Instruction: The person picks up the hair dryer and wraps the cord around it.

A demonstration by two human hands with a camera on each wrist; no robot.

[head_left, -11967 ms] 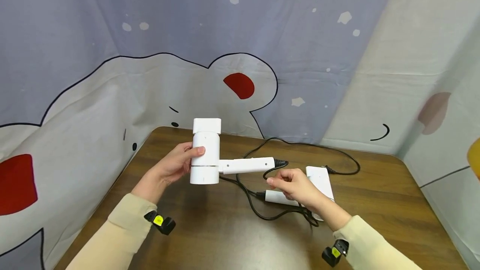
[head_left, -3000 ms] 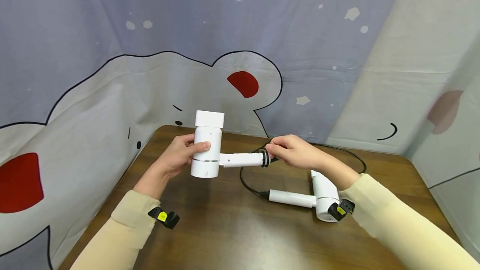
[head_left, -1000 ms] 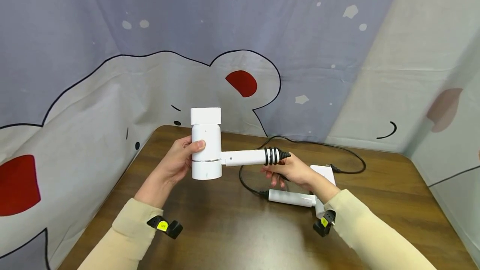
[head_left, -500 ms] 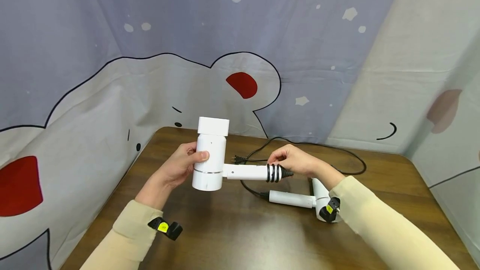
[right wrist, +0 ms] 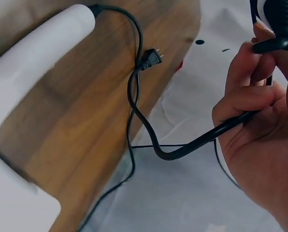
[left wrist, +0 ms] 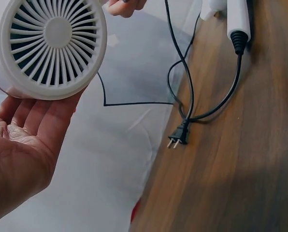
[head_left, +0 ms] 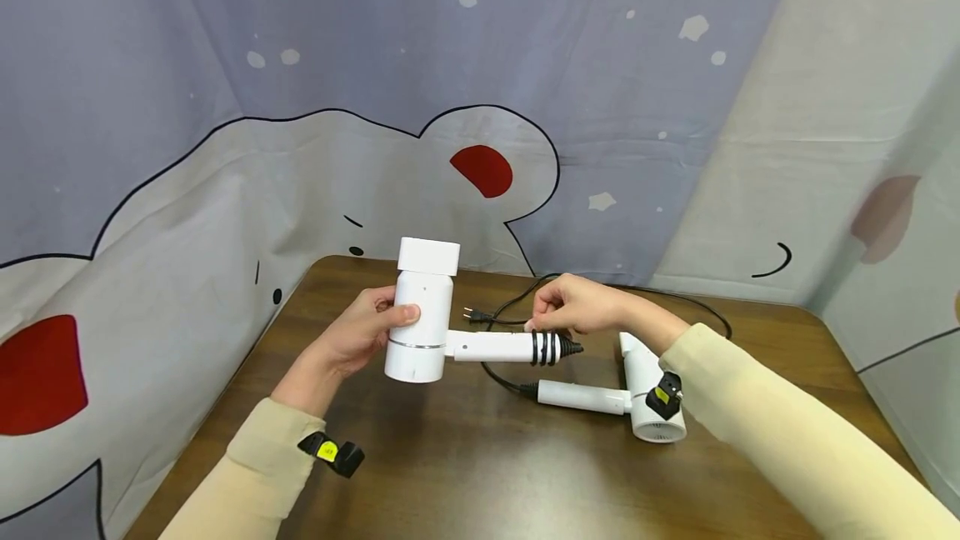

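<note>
Within the left hand [head_left: 358, 333] sits one hairdryer [head_left: 433, 327].

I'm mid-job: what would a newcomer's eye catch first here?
The white hair dryer held up in the left hand, near the head view's centre, its black cord wrapped round the handle and held by the right hand. Then the second dryer, lying on the wooden table at lower right.

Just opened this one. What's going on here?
A person's left hand holds a white hair dryer by its barrel, above the table. The right hand grips its black cord. A few loops sit round the end of the handle, with a length beyond the hand unwound. A second white hair dryer lies on the table.
</note>
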